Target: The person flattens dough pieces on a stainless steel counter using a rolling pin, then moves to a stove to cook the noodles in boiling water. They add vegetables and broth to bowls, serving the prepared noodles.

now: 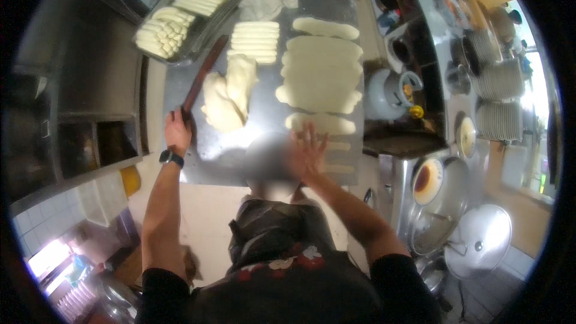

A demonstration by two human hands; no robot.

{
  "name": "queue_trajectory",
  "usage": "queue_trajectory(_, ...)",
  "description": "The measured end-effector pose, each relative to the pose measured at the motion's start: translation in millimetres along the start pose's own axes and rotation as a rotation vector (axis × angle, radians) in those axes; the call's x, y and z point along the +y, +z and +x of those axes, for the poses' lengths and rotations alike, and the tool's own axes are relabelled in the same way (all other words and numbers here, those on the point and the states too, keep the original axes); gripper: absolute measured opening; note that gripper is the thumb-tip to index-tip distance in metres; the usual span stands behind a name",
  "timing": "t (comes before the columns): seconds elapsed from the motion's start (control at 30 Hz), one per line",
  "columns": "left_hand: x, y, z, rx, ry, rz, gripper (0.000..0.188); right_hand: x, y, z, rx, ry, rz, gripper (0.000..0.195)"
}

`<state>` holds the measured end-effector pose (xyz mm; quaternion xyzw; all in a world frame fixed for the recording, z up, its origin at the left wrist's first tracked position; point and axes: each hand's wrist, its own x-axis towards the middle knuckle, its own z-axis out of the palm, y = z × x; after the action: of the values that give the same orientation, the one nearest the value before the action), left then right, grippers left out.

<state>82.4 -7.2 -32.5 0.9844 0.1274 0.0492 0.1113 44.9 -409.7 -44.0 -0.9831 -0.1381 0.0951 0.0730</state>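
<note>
My left hand grips the near end of a long dark wooden stick, which slants away over the metal worktop. To the right of the stick lie two thick lumps of dough. Behind them sit several dough strips in a stack of rows. My right hand has its fingers apart, and its fingertips overlap the near edge of a flattened dough strip. I cannot tell if they press on it. Thinner strips extend from beside that hand. A wide flattened dough sheet lies farther off.
A tray of dough pieces stands at the back left, near a crumpled cloth. A gas cylinder is right of the worktop. Stacked plates, a bowl of dark liquid and a metal lid are farther right.
</note>
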Motion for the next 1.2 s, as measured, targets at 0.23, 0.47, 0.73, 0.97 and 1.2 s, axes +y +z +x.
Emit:
queue_trajectory(0.23, -34, -25, -57, -0.213, -0.046, -0.366, 0.028, -31, 1, -7, 0.003, -0.118, 0.045, 0.066)
queue_trajectory(0.47, 67, -62, -170, -0.263, 0.134, -0.378, 0.028, 11, -9, -16, 0.271, -0.281, 0.28, 0.063)
queue_trajectory(0.73, 231, 22, -121, -0.257, 0.541, -0.087, 0.092, 170, -22, -93, 0.004, 0.049, 0.012, 0.074)
queue_trajectory(0.97, 262, 56, -28, -0.207, 0.368, 0.172, 0.108, 165, -54, 22, 0.303, 0.17, -0.138, 0.071)
queue_trajectory(1.2, 268, 33, -49, -0.298, 0.587, 0.168, 0.114, 179, -44, 0, 0.192, 0.128, -0.19, 0.074)
